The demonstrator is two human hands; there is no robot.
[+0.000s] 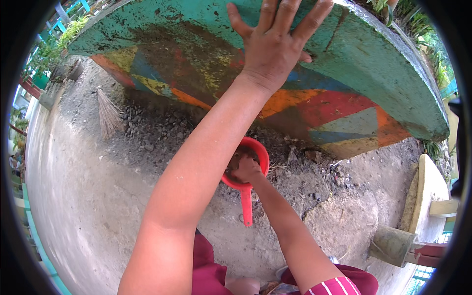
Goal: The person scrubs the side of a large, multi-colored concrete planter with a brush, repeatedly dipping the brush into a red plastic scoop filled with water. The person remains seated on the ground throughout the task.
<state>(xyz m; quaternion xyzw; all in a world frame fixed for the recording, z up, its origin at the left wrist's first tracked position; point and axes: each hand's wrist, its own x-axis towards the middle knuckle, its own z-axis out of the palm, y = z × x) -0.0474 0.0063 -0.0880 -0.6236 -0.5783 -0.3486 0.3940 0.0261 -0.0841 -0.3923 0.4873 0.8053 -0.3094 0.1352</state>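
My left hand (pixel 273 44) is pressed with spread fingers against the green painted rim (pixel 368 73) of a concrete structure, whose lower wall (pixel 332 107) bears coloured patches and dark dirt. Below it, a red plastic dipper (pixel 263 151) stands on the ground with its handle towards me. My right hand (pixel 247 169) reaches down into the dipper, into murky brown water. Its fingertips are partly hidden, and whether they hold anything does not show. My left forearm passes in front of the dipper's left side.
A stick broom (pixel 107 114) lies on the gritty ground at the left. Loose stones and debris line the foot of the painted wall. At the right are a concrete post base (pixel 392 245) and a pale concrete slab (pixel 429 191). Potted plants (pixel 70 70) stand at the far left.
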